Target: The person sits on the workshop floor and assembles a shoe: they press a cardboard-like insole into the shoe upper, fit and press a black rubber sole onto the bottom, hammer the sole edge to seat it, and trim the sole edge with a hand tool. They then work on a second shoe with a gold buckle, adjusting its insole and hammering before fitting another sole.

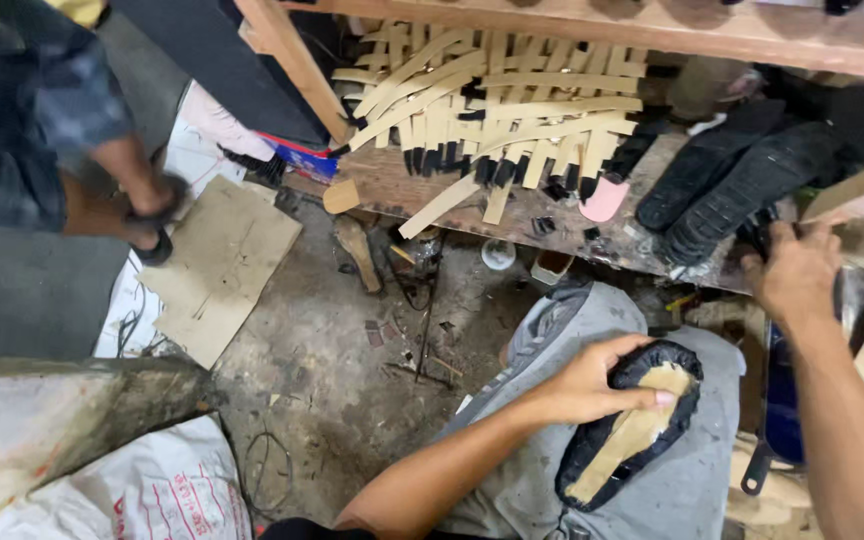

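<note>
Low and right of centre in the frame, the left hand [592, 385] lies flat on a black shoe upper with a tan insole board showing in its middle [632, 430], fingers stretched nearly straight across it and the thumb along its near edge, pressing it against the grey trousered knee [562, 330]. At the right edge, the right hand [797, 275] reaches up to the worn wooden bench [392, 185], its fingers curled over something dark; what they grip cannot be told. Just left of that hand lie two black ribbed rubber soles [727, 175]. Across the upper middle, a heap of pale tan strips with black tips [492, 100] covers the bench. At the left, another person's hand [157, 215] hovers over a brown cardboard sheet [222, 265] on the dirty floor.
</note>
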